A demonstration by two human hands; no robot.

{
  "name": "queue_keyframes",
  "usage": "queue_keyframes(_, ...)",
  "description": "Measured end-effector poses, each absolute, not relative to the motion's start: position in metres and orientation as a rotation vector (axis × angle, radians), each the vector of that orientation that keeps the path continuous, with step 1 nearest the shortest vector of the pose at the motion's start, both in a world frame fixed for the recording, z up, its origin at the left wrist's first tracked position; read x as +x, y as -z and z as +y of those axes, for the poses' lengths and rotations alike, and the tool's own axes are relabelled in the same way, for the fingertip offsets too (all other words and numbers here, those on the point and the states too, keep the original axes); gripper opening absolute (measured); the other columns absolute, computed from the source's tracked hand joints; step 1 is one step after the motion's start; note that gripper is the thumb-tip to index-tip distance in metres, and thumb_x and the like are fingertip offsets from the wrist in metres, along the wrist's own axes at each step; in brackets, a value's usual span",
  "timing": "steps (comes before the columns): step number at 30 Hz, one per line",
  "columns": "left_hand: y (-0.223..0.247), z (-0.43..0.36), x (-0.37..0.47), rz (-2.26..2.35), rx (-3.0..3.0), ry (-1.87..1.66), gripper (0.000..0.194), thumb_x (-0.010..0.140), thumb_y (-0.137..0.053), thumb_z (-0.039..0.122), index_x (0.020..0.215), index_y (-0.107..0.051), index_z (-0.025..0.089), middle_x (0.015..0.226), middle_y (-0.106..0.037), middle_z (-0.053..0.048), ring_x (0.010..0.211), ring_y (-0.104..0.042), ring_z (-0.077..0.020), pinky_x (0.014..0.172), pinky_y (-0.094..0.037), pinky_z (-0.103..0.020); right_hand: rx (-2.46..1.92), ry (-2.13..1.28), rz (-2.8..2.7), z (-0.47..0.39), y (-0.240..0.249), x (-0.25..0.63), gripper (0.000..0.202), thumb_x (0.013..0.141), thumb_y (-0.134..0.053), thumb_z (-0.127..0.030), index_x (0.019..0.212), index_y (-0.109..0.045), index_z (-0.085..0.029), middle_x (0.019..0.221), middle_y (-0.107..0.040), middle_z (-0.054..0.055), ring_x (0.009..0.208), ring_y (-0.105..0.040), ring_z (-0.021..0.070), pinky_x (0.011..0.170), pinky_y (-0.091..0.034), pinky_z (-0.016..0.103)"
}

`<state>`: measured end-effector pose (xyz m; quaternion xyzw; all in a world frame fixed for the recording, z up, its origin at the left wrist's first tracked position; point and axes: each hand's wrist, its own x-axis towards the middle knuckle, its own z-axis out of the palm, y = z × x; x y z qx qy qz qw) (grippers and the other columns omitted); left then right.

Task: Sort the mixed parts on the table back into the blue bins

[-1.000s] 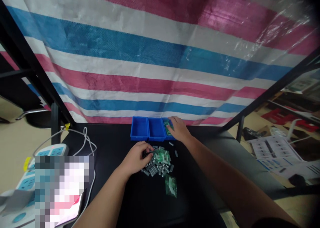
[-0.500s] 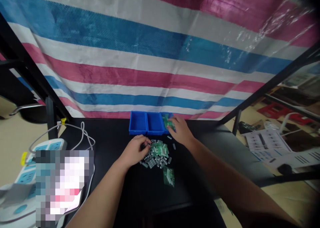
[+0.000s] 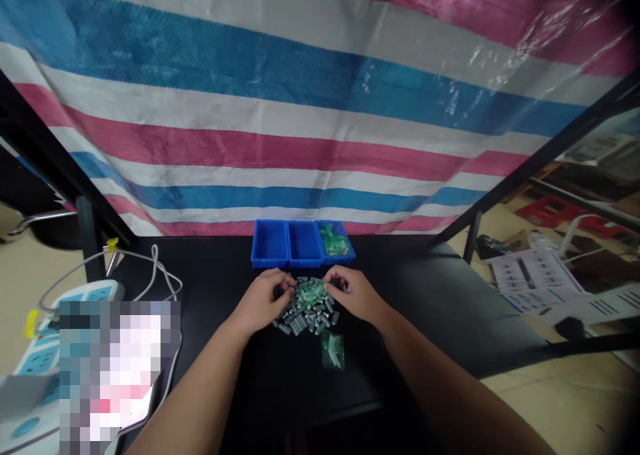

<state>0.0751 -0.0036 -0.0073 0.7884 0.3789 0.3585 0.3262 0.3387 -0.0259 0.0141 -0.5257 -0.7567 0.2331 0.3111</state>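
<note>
A heap of small grey metallic pieces (image 3: pixel 299 323) lies on the black table, with green-tinted clear packets (image 3: pixel 311 294) on top. My left hand (image 3: pixel 267 298) rests at the heap's left edge, its fingers curled; what they hold, if anything, is too small to name. At the upper right edge, my right hand (image 3: pixel 353 292) has its fingers bent in a pinch against the heap, and their contents cannot be made out. Nearer to me lies a single green packet (image 3: pixel 333 350) with pale pieces inside. Behind the hands stand three blue bins (image 3: pixel 287 263); the right one holds green packets (image 3: pixel 334 242).
At the left are a white power strip (image 3: pixel 43 358), a looping pale cable (image 3: pixel 156 268) and a blurred-out device with a bright screen (image 3: pixel 123 375). A striped sheet (image 3: pixel 300 115) hangs behind the black table (image 3: pixel 415 295). Printed papers (image 3: pixel 533 275) lie at the right.
My right hand has moved from the right blue bin down and left to the heap. My left hand remains at the heap's left edge. The view has shifted slightly.
</note>
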Motion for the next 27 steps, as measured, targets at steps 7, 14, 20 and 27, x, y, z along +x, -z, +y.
queue_keyframes(7, 0.003, -0.005, 0.077, 0.959, 2.056, -0.918, 0.012, 0.091, -0.059, 0.021, 0.095, -0.071, 0.02, 0.089, -0.066, -0.005, 0.087, -0.064, -0.0192, 0.081, -0.05, -0.032, -1.334, -0.21, -1.677, 0.028, -0.036, 0.377, 0.015, 0.093, -0.064, -0.036, 0.095, -0.065, -0.022, 0.087, -0.073, 0.004, 0.078, -0.07, 0.0213, 0.076, -0.054, 0.033)
queue_keyframes(14, 0.008, -0.003, 0.075, 0.977, 2.042, -0.915, 0.014, 0.093, -0.058, 0.023, 0.099, -0.071, 0.02, 0.089, -0.065, -0.005, 0.086, -0.063, -0.0182, 0.079, -0.048, -0.031, -1.518, 0.095, -2.153, 0.083, -0.026, 0.391, 0.019, 0.097, -0.06, -0.033, 0.098, -0.072, -0.02, 0.099, -0.076, 0.009, 0.096, -0.069, 0.027, 0.092, -0.051, 0.038)
queue_keyframes(20, 0.009, -0.003, 0.076, 0.954, 2.034, -0.927, 0.014, 0.092, -0.059, 0.021, 0.1, -0.071, 0.02, 0.089, -0.065, -0.004, 0.085, -0.062, -0.0174, 0.078, -0.048, -0.03, -1.669, 0.039, -2.238, 0.094, -0.016, 0.387, 0.027, 0.104, -0.049, -0.034, 0.108, -0.072, -0.02, 0.109, -0.075, 0.011, 0.105, -0.068, 0.0281, 0.094, -0.049, 0.039)
queue_keyframes(27, 0.009, -0.003, 0.074, 0.97, 2.019, -0.939, 0.014, 0.09, -0.06, 0.018, 0.098, -0.071, 0.02, 0.09, -0.066, -0.004, 0.084, -0.063, -0.0175, 0.078, -0.049, -0.031, -1.633, 0.097, -2.23, 0.083, -0.039, 0.374, 0.022, 0.098, -0.057, -0.032, 0.111, -0.069, -0.019, 0.115, -0.07, 0.014, 0.111, -0.061, 0.0327, 0.099, -0.045, 0.048)
